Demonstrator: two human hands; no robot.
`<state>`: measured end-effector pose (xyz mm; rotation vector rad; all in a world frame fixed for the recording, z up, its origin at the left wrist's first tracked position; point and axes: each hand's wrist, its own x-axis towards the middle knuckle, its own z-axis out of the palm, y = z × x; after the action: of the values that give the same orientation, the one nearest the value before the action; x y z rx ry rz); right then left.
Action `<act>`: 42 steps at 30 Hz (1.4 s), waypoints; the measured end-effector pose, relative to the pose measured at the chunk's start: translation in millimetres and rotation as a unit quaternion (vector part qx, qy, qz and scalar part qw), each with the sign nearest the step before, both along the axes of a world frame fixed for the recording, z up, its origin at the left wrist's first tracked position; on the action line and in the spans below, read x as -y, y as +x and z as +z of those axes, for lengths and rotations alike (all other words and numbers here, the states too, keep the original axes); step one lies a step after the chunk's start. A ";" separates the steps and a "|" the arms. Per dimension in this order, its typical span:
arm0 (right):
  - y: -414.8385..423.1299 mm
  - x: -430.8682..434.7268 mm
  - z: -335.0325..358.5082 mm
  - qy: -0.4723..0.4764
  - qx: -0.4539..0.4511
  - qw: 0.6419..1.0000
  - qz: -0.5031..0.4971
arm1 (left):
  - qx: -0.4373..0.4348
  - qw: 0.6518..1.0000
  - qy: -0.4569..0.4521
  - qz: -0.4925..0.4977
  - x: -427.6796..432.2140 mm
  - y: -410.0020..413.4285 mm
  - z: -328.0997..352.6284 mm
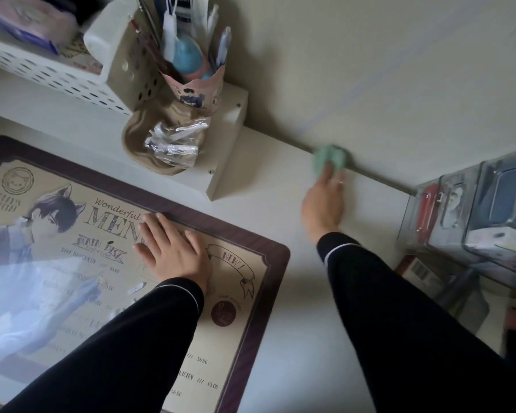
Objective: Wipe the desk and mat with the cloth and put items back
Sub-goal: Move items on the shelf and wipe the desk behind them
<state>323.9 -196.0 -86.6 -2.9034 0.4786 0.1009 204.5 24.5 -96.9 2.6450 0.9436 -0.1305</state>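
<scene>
Nearest, my left hand (173, 248) lies flat, fingers straight, on the menu-print mat (276, 263). Far right, my right hand (325, 207) touches the green cloth (331, 158) at the far edge of the desk (298, 308); its grip is too blurred to tell.

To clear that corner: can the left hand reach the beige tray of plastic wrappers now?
Probably yes. The left hand lies flat and empty on the mat; the beige tray sits just past the mat's edge, nothing between.

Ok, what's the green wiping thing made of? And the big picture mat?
The green cloth looks like soft fabric, bunched and wrinkly, though blurred. The mat looks like smooth printed plastic or rubber, glossy: light glares off its left part.
</scene>
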 end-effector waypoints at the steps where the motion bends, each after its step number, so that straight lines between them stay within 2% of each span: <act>1: -2.0 -20.2 -1.3 0.005 -0.004 0.995 0.099 | 0.001 1.000 0.001 0.001 -0.1 0.6 0.2; 3: -2.5 -40.4 -1.3 0.012 -0.013 0.959 0.284 | 0.003 1.000 0.001 0.002 -0.4 0.4 0.1; 4: 1.4 -36.6 -1.1 0.006 -0.010 0.941 0.337 | 0.005 1.000 0.001 0.002 -0.6 0.4 -0.1; 5: 8.2 -25.6 -0.2 -0.001 -0.002 0.940 0.341 | 0.006 1.000 0.000 0.002 -0.8 0.6 -0.6; 6: 14.1 -12.5 -0.4 -0.006 0.004 0.955 0.296 | 0.005 1.000 -0.001 0.002 -1.7 0.3 -1.2; 8: 20.1 13.7 0.4 -0.019 0.015 0.995 0.099 | 0.005 1.000 0.000 0.000 -1.5 0.1 -1.7; 9: 20.0 19.8 1.5 -0.026 0.007 1.000 0.000 | 0.005 1.000 0.001 0.000 -1.5 0.2 -1.6; 10: 19.8 17.4 1.4 -0.032 -0.004 0.998 -0.059 | 0.005 1.000 0.002 0.000 -1.5 0.4 -1.4; 11: 20.5 8.2 1.8 -0.041 -0.011 0.996 -0.073 | 0.005 1.000 0.002 0.000 -1.3 0.4 -1.3; 13: 22.4 -23.2 2.6 -0.035 -0.001 0.999 -0.015 | 0.005 1.000 0.003 -0.001 -1.3 0.0 -1.5; 15: 22.8 -56.6 3.7 -0.004 0.015 0.990 0.138 | 0.005 1.000 0.004 -0.001 -1.3 -0.1 -2.5; 17: 22.3 -68.5 4.4 0.005 0.005 0.950 0.311 | 0.007 1.000 0.007 0.001 -1.4 0.2 -3.3; 18: 24.5 -60.7 3.4 0.003 -0.001 0.935 0.354 | 0.007 1.000 0.007 0.001 -1.5 0.4 -3.7; 19: 26.2 -47.0 3.5 -0.003 -0.002 0.940 0.341 | 0.007 1.000 0.005 0.001 -1.7 0.2 -3.9; 20: 27.5 -30.7 2.5 -0.012 0.003 0.959 0.284 | 0.007 1.000 0.004 0.001 -1.8 0.2 -3.9; 22: 24.6 -1.0 2.7 -0.042 0.008 0.994 0.104 | 0.002 1.000 0.004 -0.002 -1.6 0.1 -3.0; 23: 22.3 3.8 4.2 -0.049 0.001 0.998 0.028 | 0.000 1.000 0.003 -0.003 -1.6 0.1 -2.4; 25: 22.9 -12.3 4.7 -0.038 -0.010 0.999 -0.027 | -0.004 1.000 0.003 -0.004 -1.3 0.2 -0.9; 27: 32.0 -47.9 6.2 0.012 0.007 1.000 0.020 | -0.006 1.000 0.005 -0.006 -1.1 0.8 0.3; 28: 36.4 -66.5 5.8 0.033 0.012 0.997 0.076 | -0.008 1.000 0.005 -0.007 -1.2 1.1 0.9; 31: 46.3 -99.3 2.2 0.009 0.001 0.964 0.265 | -0.011 1.000 0.007 -0.008 -2.0 1.6 1.6; 33: 59.1 -91.3 2.6 -0.004 -0.003 0.966 0.260 | -0.012 1.000 0.007 -0.009 -2.2 1.2 1.7; 36: 68.9 -78.7 4.4 -0.023 0.009 0.989 0.148 | -0.013 1.000 0.002 -0.007 -1.2 0.7 1.2; 38: 49.9 -90.2 6.3 -0.018 0.034 0.985 0.171 | -0.012 1.000 0.000 -0.009 -1.6 0.3 0.1; 40: 7.5 -105.3 6.8 -0.012 0.030 0.958 0.286 | -0.011 1.000 -0.002 -0.006 -2.7 1.1 -0.6; 42: -29.0 -101.3 5.9 -0.002 -0.002 0.914 0.405 | -0.011 1.000 -0.001 -0.004 -2.6 1.0 -1.1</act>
<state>294.8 -94.7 -80.7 -2.8899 -0.7488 0.2175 205.5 27.2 -98.0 2.6519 0.9395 -0.1629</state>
